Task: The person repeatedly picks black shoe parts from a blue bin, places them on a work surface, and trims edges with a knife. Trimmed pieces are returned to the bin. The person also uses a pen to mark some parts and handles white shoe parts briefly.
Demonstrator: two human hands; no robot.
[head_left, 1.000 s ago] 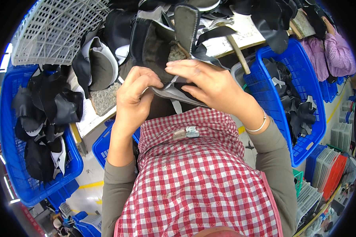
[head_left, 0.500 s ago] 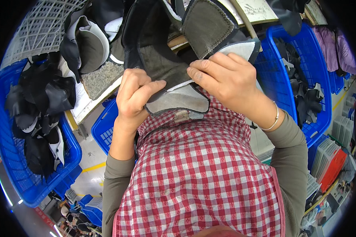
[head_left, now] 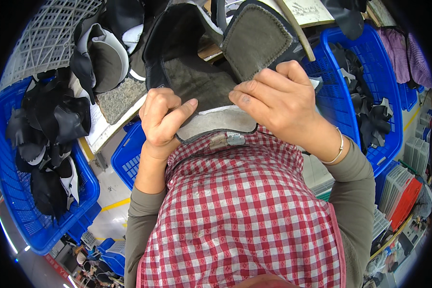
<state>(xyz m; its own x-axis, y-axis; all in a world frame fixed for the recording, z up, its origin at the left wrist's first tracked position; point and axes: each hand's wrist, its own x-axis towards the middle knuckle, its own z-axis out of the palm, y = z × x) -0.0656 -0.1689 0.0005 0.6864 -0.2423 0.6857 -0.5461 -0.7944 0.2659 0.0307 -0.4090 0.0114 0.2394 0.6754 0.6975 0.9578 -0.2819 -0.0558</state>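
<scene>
A black boot upper (head_left: 201,79) with a grey-brown lining is stretched between my hands in front of my apron. Its near edge carries a light grey strip (head_left: 218,122) with a dark border. My left hand (head_left: 161,120) is closed on the left end of that edge, thumb lying on the lining. My right hand (head_left: 276,103) pinches the right side of the edge, fingers bent and pressed together. Beyond the right hand rises a stitched, lined flap (head_left: 257,41) of the upper.
Blue baskets of black pieces stand at the left (head_left: 89,180) and right (head_left: 393,139). Another blue basket (head_left: 125,156) sits below the bench. More lined uppers (head_left: 108,60) lie at the upper left beside a rough grey block (head_left: 122,101). A wooden stick (head_left: 295,29) leans at the top.
The near edge has opened out flatter, with the grey strip straighter between my hands. The pale piece under my right hand is now mostly hidden. Both hands keep their grip.
</scene>
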